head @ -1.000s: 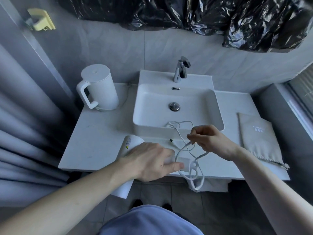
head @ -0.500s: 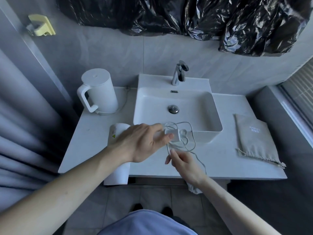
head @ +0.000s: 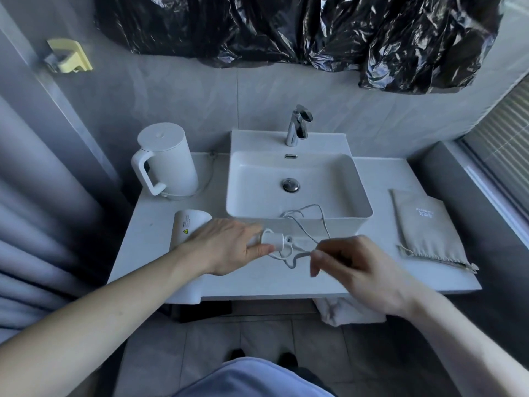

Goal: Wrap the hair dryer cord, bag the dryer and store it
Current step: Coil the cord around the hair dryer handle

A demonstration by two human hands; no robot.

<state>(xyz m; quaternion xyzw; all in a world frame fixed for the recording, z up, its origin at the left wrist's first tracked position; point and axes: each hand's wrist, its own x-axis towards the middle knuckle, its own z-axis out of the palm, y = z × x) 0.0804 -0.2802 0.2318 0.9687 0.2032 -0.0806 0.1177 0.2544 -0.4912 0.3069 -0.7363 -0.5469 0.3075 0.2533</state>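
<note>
A white hair dryer (head: pixel 187 226) lies on the white counter (head: pixel 160 224) in front of the sink, its barrel pointing away and its lower end hanging over the front edge. My left hand (head: pixel 226 246) grips its handle (head: pixel 273 240), which points right. Its thin white cord (head: pixel 307 222) loops over the sink's front rim and down past the handle. My right hand (head: pixel 355 265) pinches the cord just right of the handle. A beige drawstring bag (head: pixel 423 227) lies flat on the counter at the right.
A white basin (head: pixel 297 184) with a chrome tap (head: pixel 297 124) sits at the centre back. A white kettle (head: pixel 166 161) stands at the back left. A white towel (head: pixel 343 310) hangs below the counter edge. Black plastic (head: pixel 286 27) covers the wall above.
My right hand has swung round from below the handle to its right, carrying the cord. My left hand has turned the dryer handle and keeps hold of it.
</note>
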